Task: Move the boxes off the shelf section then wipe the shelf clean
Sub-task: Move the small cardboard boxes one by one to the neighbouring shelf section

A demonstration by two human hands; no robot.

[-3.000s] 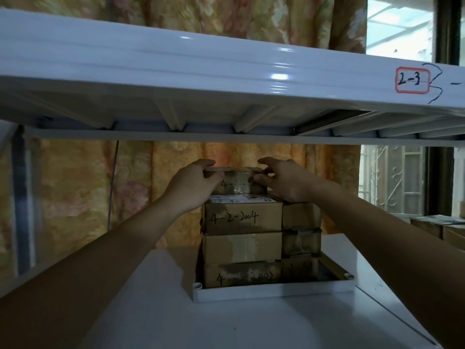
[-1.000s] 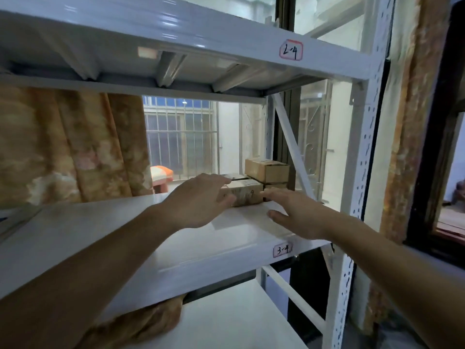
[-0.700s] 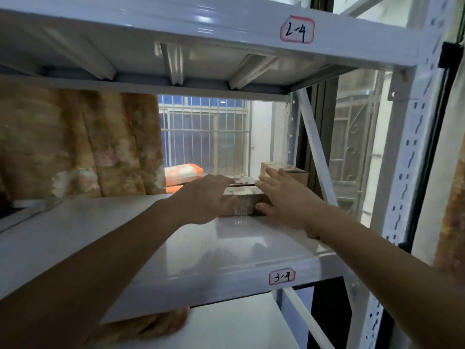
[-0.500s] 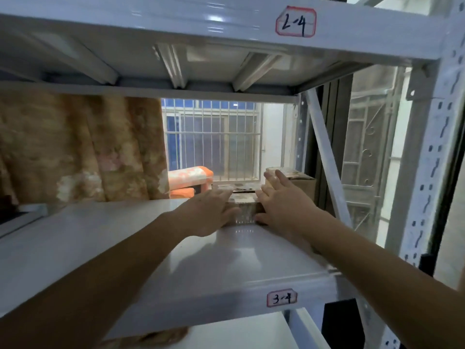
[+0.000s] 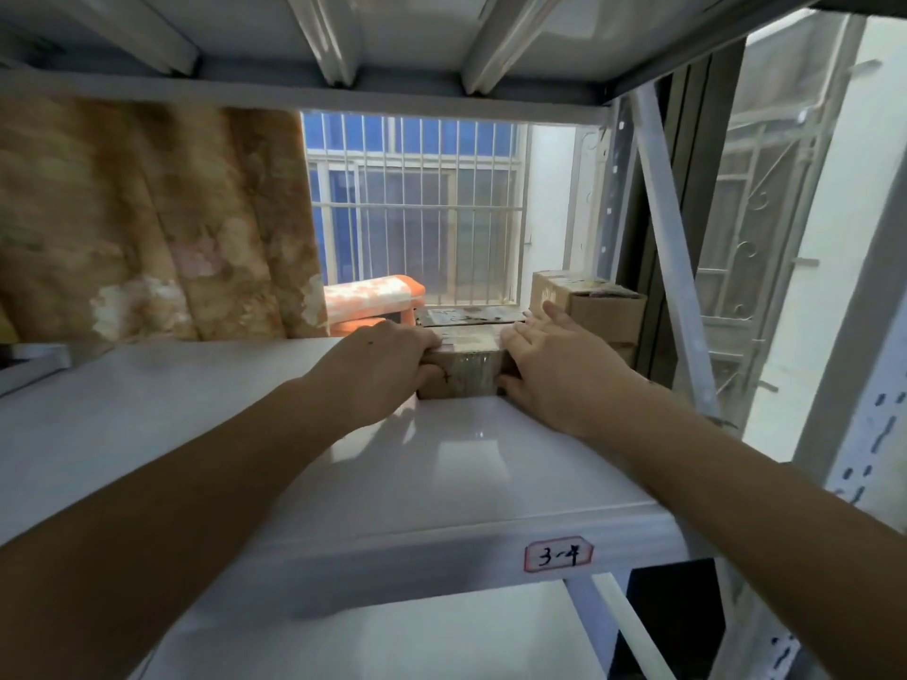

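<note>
A small brown cardboard box (image 5: 464,368) wrapped in clear tape rests on the white shelf (image 5: 441,483) labelled 3-4. My left hand (image 5: 380,368) curls over its left end, fingers on the top edge. My right hand (image 5: 552,370) presses flat against its right end, fingers straight. Behind it lies another flat box (image 5: 471,316), and a taller stack of cardboard boxes (image 5: 596,306) stands at the shelf's back right corner.
The shelf above (image 5: 392,36) hangs low over the work area. A diagonal brace (image 5: 672,257) and the perforated upright (image 5: 864,409) bound the right side. A patterned curtain (image 5: 147,223) hangs behind on the left, a barred window (image 5: 417,208) in the middle.
I carried the small box from the stack on the 2-3 section over to the 3-4 shelf. Both hands slid it back toward the other boxes and stay on its ends.
</note>
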